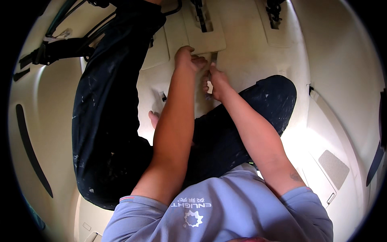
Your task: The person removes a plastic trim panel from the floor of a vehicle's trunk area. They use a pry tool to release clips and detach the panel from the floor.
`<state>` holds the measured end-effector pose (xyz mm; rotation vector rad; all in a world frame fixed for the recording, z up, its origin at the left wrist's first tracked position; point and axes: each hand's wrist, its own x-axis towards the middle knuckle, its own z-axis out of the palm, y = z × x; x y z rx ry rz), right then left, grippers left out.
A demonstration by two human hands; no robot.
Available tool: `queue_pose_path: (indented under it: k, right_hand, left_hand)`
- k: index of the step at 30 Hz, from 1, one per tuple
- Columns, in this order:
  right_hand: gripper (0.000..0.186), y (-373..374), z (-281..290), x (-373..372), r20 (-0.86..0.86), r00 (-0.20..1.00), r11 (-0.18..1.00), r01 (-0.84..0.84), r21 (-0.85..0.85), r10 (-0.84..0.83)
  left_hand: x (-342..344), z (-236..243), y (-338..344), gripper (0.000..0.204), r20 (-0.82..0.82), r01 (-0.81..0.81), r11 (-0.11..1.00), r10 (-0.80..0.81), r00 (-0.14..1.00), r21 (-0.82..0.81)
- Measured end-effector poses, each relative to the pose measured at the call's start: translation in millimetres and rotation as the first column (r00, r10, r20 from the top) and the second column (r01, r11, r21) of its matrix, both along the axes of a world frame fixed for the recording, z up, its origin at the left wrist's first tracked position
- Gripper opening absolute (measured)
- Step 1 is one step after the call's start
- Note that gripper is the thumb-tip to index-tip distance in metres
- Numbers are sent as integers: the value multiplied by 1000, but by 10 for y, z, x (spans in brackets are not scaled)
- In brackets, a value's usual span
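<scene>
My right hand (219, 82) is closed round a narrow, flat metal-coloured tool (214, 59). Its far end sticks out past the fingers towards the edge of a beige panel, and the exact kind does not show. My left hand (190, 59) is just left of it, bent at the wrist, close over the beige carpeted floor (246, 60). Its thumb stands apart from the fingers, which reach towards the right hand and are slightly blurred. I see nothing held in it. Both forearms pass above my dark trousers (221, 141).
I sit on the floor of a beige vehicle-like interior, my legs bent around the work. Black metal brackets (274, 15) and a slotted fitting (200, 16) show at the far side. Black bars and hinges (66, 50) stand at upper left. Curved trim walls (342, 60) enclose both sides.
</scene>
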<state>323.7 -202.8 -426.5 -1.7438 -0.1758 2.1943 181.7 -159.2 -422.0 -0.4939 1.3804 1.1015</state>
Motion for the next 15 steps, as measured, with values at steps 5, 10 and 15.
queue_pose_path:
  k: [5, 10, 15]
  right_hand:
    - [34, -24, -70, -132, 212, 977, 989, -43, 140, 12]
    - [33, 316, 121, 33, 44, 999, 999, 12, -39, -10]
    - [32, 379, 308, 25, 8, 999, 998, -37, -58, 38]
  left_hand:
    - [196, -67, -56, 56, 115, -227, 974, 223, 968, 21]
    - [143, -168, -78, 57, 231, -359, 930, 333, 914, 80]
    - [162, -175, -55, 50, 269, -387, 919, 356, 895, 72]
